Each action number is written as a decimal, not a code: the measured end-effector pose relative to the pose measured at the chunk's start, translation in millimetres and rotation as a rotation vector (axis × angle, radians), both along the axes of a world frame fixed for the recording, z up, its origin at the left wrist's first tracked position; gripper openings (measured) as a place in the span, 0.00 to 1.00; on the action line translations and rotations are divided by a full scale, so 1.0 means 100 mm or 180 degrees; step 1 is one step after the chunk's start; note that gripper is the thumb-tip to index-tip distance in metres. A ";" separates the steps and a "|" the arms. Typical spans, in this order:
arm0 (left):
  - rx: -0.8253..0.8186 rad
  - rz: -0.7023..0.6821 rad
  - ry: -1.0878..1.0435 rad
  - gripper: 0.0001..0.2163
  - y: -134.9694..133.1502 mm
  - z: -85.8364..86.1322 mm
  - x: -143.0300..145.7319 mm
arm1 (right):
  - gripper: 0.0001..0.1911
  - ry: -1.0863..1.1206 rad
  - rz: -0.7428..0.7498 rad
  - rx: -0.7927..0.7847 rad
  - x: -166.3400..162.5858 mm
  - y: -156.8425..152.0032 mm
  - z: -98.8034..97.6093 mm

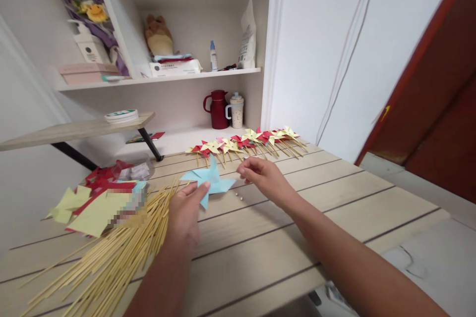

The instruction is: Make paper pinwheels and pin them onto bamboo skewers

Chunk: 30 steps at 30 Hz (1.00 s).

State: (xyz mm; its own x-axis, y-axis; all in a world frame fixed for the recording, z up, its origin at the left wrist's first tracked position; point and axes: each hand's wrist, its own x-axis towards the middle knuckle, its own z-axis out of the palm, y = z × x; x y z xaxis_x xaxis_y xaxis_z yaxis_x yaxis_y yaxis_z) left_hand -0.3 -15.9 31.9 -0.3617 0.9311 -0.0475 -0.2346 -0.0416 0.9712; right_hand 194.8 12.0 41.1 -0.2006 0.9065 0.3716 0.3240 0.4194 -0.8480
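Note:
My left hand (186, 215) holds a light blue paper pinwheel (209, 181) just above the wooden table (334, 198), fingers closed on its lower edge. My right hand (260, 174) hovers to the right of the pinwheel with fingertips pinched together; what they hold is too small to make out. A tiny white bead or pin (241, 199) lies on the table below the hands. A pile of thin bamboo sticks (122, 242) lies fanned out to the left of my left hand.
A row of finished red and yellow pinwheels on sticks (245, 142) lies at the table's far edge. Loose red and yellow paper squares (96, 198) lie at the left. A red jug (218, 109) and white cup (236, 110) stand under the shelves.

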 end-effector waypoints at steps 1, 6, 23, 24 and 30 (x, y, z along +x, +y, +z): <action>-0.0052 0.0222 -0.0116 0.12 0.02 0.01 -0.01 | 0.09 -0.0384 -0.0032 -0.0132 0.03 0.03 -0.02; -0.0128 0.0619 -0.0366 0.12 0.08 -0.01 -0.05 | 0.05 -0.0949 -0.0030 -0.0467 0.11 0.21 -0.25; -0.0018 0.0050 -0.0376 0.14 0.06 -0.08 -0.04 | 0.07 -0.0997 0.0077 -0.1016 0.12 0.26 -0.36; -0.0022 0.0035 -0.0370 0.14 0.06 -0.08 -0.04 | 0.07 -0.0999 0.0092 -0.1033 0.12 0.26 -0.35; 0.0031 -0.0065 -0.0413 0.15 0.05 -0.07 -0.03 | 0.06 -0.1057 0.0040 -0.1114 0.09 0.25 -0.33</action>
State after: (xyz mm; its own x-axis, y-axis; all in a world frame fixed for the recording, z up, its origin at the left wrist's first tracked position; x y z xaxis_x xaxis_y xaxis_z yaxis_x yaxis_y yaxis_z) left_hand -3.4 -11.2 24.8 -0.3341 0.9388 -0.0836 -0.3592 -0.0448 0.9322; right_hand 204.2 37.3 7.9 -0.2685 0.9624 -0.0414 0.5979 0.1327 -0.7905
